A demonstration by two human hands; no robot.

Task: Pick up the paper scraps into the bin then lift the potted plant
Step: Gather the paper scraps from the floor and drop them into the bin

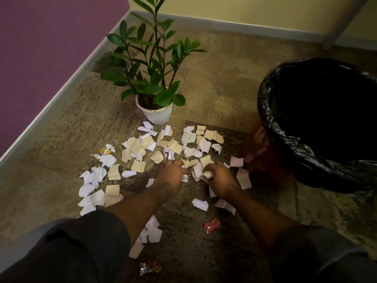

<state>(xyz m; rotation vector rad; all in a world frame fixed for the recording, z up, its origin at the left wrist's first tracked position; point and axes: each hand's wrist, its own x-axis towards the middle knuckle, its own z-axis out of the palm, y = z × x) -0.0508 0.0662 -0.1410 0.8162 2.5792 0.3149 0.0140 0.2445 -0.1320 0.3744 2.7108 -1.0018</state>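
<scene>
Several white and beige paper scraps (140, 148) lie scattered over the carpet in front of me. My left hand (170, 173) and my right hand (219, 178) meet low over the pile's right part. Each hand is closed on a bunch of scraps (196, 170) gathered between them. The potted plant (156, 114), green leaves in a white pot, stands upright just behind the scraps. A bin (271, 123) lined with a black bag stands at the right, close to my right hand.
A red wrapper (212, 225), a yellow wrapper (105, 151) and a silvery wrapper (150, 268) lie among the scraps. A purple wall (51, 48) runs along the left and a yellow wall (244, 7) along the back. My dark-clothed knees fill the bottom corners.
</scene>
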